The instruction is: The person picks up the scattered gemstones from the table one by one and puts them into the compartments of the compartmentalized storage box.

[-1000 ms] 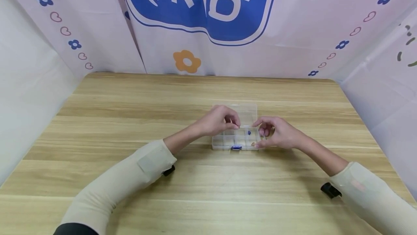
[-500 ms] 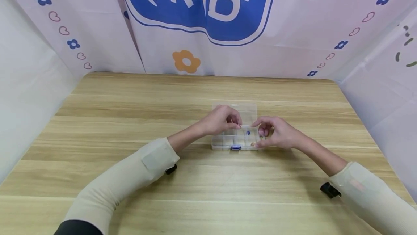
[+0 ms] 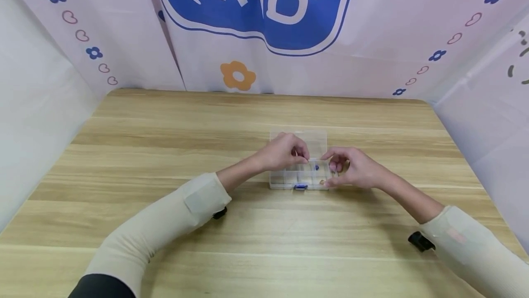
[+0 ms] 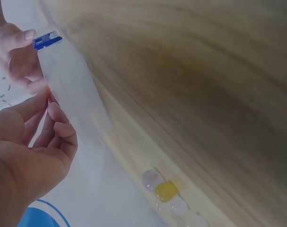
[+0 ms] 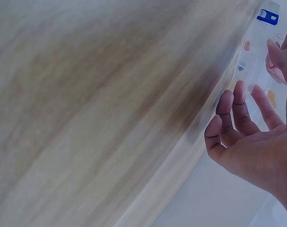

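A clear plastic compartment box [image 3: 292, 179] lies on the wooden table with its see-through lid [image 3: 316, 144] raised at the back and a blue latch [image 3: 301, 187] in front. Above its rear compartments my left hand [image 3: 284, 152] pinches a small orange bead-like piece [image 4: 48, 89] between thumb and fingertip; the piece is mostly covered. My right hand [image 3: 354, 168] holds the box's right end, thumb at the front corner and forefinger at the back. Inside the right-hand compartments are a small blue piece [image 3: 317, 167] and an orange one [image 3: 322, 182].
Several small rounded pieces, clear ones and a yellow one [image 4: 166, 191], lie on the table in the left wrist view; the head view does not show them. A printed cloth backdrop [image 3: 198, 59] stands behind the table [image 3: 264, 243].
My left hand has shifted slightly to the right over the box, still pinching. The right hand stays at the box's right end. The head view has tilted a little.
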Available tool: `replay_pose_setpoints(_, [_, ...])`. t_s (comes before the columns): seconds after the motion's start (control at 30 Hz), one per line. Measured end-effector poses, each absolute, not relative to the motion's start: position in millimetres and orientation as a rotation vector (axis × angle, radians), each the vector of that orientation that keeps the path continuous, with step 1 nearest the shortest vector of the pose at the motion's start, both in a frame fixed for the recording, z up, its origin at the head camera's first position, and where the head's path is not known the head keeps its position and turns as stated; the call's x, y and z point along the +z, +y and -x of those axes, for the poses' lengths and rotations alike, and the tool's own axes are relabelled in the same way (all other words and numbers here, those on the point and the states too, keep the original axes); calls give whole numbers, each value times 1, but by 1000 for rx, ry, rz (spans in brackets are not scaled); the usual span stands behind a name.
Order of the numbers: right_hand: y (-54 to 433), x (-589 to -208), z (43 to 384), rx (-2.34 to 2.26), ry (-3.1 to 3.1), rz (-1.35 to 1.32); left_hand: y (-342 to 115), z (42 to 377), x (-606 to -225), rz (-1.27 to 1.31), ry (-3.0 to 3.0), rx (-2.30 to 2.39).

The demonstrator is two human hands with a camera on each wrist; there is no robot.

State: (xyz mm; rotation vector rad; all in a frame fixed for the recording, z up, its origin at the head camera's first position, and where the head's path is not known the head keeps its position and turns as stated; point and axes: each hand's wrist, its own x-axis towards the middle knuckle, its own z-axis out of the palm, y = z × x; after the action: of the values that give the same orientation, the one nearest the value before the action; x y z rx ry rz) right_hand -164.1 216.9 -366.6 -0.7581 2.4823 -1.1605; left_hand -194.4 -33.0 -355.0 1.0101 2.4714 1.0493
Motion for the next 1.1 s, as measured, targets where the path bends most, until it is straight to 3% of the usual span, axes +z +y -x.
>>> replay_pose_setpoints(0.6, [217,-365,164,-1165,2480,775,-34,194,-353,-1021,2479,1054])
replay_pose_setpoints(1.1, [217,-364,162,-1176,2470,761,-68,185,-344,-962,2481,1131])
